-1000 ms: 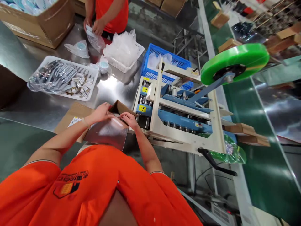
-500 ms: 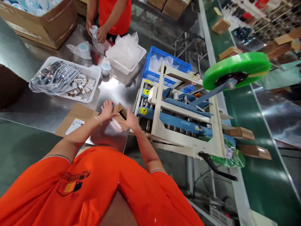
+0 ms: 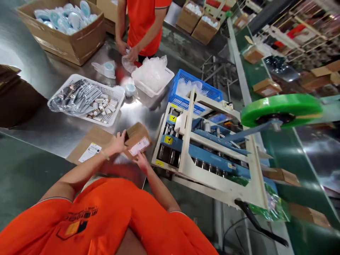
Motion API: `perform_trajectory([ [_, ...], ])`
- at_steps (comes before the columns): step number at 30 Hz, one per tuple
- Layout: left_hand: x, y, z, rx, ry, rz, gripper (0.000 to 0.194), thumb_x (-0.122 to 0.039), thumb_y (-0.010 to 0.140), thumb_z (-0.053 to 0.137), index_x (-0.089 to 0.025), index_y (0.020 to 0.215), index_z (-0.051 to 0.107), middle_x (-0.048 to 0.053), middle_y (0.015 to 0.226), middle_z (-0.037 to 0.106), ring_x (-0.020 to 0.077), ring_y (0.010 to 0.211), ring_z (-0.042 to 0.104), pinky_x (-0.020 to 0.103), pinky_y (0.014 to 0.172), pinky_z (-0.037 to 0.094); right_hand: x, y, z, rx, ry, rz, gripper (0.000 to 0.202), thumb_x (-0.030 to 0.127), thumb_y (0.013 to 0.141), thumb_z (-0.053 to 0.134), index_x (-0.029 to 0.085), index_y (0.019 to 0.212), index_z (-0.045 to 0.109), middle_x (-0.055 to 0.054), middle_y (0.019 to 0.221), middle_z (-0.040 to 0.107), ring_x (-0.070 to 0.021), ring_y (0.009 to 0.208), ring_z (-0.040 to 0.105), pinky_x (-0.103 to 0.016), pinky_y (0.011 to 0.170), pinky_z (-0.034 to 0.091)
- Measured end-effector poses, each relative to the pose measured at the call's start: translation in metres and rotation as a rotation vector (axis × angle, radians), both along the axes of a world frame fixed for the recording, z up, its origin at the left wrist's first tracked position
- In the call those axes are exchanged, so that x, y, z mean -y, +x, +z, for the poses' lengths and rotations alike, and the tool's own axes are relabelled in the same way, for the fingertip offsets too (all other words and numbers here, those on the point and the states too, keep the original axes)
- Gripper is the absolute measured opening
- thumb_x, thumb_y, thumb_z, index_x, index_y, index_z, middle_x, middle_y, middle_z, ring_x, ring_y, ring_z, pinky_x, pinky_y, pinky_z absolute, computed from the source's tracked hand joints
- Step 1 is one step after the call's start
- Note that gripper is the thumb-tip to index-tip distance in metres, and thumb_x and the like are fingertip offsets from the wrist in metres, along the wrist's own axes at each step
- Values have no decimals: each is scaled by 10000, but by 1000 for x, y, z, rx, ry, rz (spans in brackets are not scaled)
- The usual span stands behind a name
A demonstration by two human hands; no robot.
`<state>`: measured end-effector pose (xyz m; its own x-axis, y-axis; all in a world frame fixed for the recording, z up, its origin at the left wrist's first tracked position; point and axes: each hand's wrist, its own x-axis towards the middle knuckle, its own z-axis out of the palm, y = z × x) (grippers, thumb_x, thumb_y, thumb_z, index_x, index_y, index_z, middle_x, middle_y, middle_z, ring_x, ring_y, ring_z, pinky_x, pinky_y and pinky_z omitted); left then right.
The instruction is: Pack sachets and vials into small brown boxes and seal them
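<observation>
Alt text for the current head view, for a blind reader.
The wearer's left hand and right hand hold a small labelled cardboard box over a metal table, beside a roller machine with a green roll. A cardboard sheet lies near the left hand; beyond are a white basket of parts and a co-worker in orange.

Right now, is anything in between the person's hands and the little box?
No, nothing visible: the left hand touches the little box at its left side, the right hand at its lower edge, by the white label.
</observation>
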<state>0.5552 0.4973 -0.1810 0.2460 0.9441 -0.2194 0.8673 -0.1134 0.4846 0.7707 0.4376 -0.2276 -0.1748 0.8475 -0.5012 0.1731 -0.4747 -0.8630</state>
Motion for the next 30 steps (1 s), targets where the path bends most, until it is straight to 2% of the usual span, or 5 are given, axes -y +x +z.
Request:
perform_trajectory([
  [5, 15, 18, 8, -190, 70, -189, 1005, -249, 899, 752, -285, 1830, 375, 287, 1682, 537, 557, 1609, 442, 676, 1133, 540, -80, 37, 54, 20, -117, 760, 454, 600, 797, 947, 165, 912, 883, -37, 719, 783, -205, 646, 724, -306, 675, 616],
  [10, 21, 27, -7, -186, 61, -238, 961, -217, 919, 700, -317, 1828, 403, 273, 1674, 580, 537, 1653, 439, 702, 1197, 506, -296, 0, 106, 653, 563, 225, 270, 283, 1034, 683, 134, 1118, 892, -136, 1106, 881, -289, 1069, 820, -408, 1043, 629],
  [16, 41, 44, -38, -199, 308, -221, 822, -200, 973, 694, -281, 1770, 510, 227, 1517, 688, 460, 1496, 617, 662, 1125, 577, -471, -133, 95, 1016, 691, 524, 467, 287, 1091, 680, 152, 1533, 746, -165, 1577, 731, -301, 1523, 646, -436, 1308, 487],
  [23, 66, 68, -70, -171, 577, -77, 578, -347, 950, 809, -367, 1526, 762, 138, 1369, 780, 394, 1289, 721, 608, 1014, 649, -538, -201, 61, 841, 461, 936, 634, 366, 997, 877, 108, 1558, 731, -169, 1612, 708, -280, 1436, 712, -294, 1219, 504],
  [30, 74, 76, -78, -70, 613, -50, 543, -425, 966, 813, -412, 1508, 779, 167, 1273, 820, 404, 1151, 769, 612, 911, 674, -530, -192, 35, 806, 268, 1018, 378, 387, 951, 853, 140, 1233, 894, -61, 1225, 885, -250, 1135, 781, -310, 1056, 598],
])
